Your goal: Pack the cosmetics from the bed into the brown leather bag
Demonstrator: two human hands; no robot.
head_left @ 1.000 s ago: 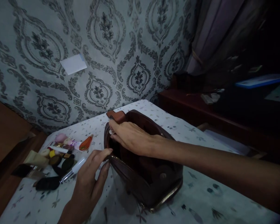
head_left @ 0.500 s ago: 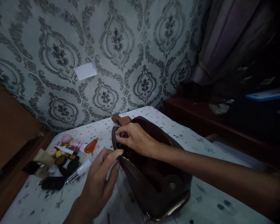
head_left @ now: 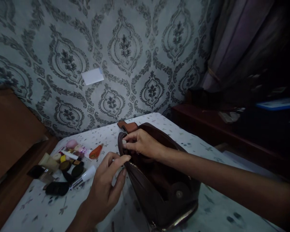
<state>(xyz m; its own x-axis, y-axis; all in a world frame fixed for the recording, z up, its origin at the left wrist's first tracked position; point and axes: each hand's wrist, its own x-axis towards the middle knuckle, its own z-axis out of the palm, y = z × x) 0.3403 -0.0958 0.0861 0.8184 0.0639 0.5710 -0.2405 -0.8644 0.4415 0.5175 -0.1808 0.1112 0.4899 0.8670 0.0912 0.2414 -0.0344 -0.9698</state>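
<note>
A dark brown handbag [head_left: 145,199] with a brass zip sits unzipped on the patterned white cloth, its mouth facing up. My left hand [head_left: 105,180] pinches the bag's near-left rim between thumb and fingers. Inside the mouth, at the far-left end, my right hand [head_left: 145,144] has its thumb and fingers pressed together. A small pale piece shows by those fingertips, too little of it to name. The bag's inside is mostly dark. Beyond the far rim lies a tan leather strap piece [head_left: 130,127].
To the left lies a pile of cosmetics: an orange bottle [head_left: 95,151], a white-handled brush [head_left: 88,174], a beige tube [head_left: 48,161], a black case [head_left: 57,188]. A brown box [head_left: 12,129] stands far left, dark red furniture [head_left: 193,119] at right. Patterned wall behind.
The view has shifted slightly, so everything sits a little further right and lower. Both hands keep nearly the same places on the bag.
</note>
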